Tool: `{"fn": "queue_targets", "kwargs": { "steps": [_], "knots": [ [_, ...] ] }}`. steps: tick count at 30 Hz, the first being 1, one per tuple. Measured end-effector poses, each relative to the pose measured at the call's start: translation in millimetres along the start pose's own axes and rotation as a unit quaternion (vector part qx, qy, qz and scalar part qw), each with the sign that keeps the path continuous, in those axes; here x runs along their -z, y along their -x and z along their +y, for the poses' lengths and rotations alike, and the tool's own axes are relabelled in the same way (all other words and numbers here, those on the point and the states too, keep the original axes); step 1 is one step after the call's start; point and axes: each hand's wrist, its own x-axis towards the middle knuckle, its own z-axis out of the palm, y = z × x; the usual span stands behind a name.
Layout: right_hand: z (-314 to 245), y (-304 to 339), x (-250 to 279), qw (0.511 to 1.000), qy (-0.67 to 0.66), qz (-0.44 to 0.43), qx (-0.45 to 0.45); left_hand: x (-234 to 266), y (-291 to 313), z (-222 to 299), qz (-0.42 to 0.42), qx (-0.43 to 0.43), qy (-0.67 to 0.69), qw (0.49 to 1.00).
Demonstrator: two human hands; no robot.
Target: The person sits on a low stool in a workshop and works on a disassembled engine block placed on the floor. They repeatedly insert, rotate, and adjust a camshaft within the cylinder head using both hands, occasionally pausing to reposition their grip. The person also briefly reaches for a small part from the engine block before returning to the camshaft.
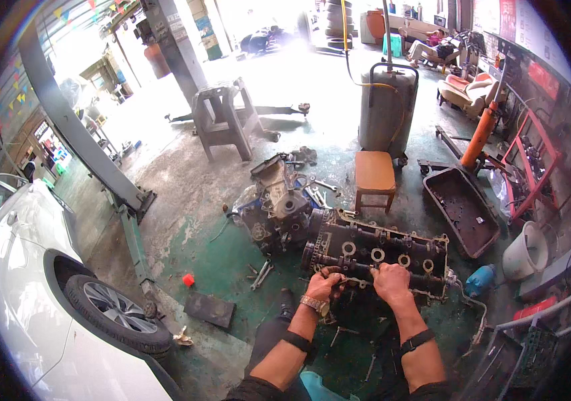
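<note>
An engine cylinder head (423, 251) with several round openings along its top lies in front of me. At its near left edge, beside the sprocket end, my left hand (323, 285) is closed, with its fingers curled down on the rim. My right hand (391, 281) is also closed, as a fist over the near middle edge. Whatever either hand grips is hidden by the fingers. Just beyond the left end stands a dirty engine block (275, 210). Wrenches (262, 275) lie on the floor left of the cylinder head, and a T-shaped tool (343, 331) lies below it.
A wooden stool (374, 175) and a black drain tray (461, 212) stand beyond. A white bucket (525, 250) and blue bottle (481, 280) are at the right. A white car (25, 267) fills the left side. A dark flat plate (210, 310) and red cap (188, 280) lie nearby.
</note>
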Motion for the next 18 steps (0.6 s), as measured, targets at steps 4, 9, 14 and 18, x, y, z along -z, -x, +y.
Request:
{"fn": "queue_targets", "kwargs": {
  "steps": [4,9,14,18],
  "knots": [
    [-0.8,-1.2,-4.0,1.0,0.008,-0.003,-0.01,1.4,-0.7,0.1,-0.01,0.001,-0.007,1.0],
    [-3.1,-1.9,-4.7,0.999,0.012,-0.016,-0.027,2.2,-0.9,-0.5,-0.016,0.002,-0.01,1.0],
    [-4.4,-1.6,-3.0,0.999,0.006,-0.017,-0.032,1.6,-0.4,-0.7,-0.011,0.002,-0.009,1.0],
    [-3.1,0.2,-0.7,1.0,-0.018,-0.002,-0.011,0.8,0.4,-0.1,-0.017,0.001,-0.009,1.0]
  ]
}}
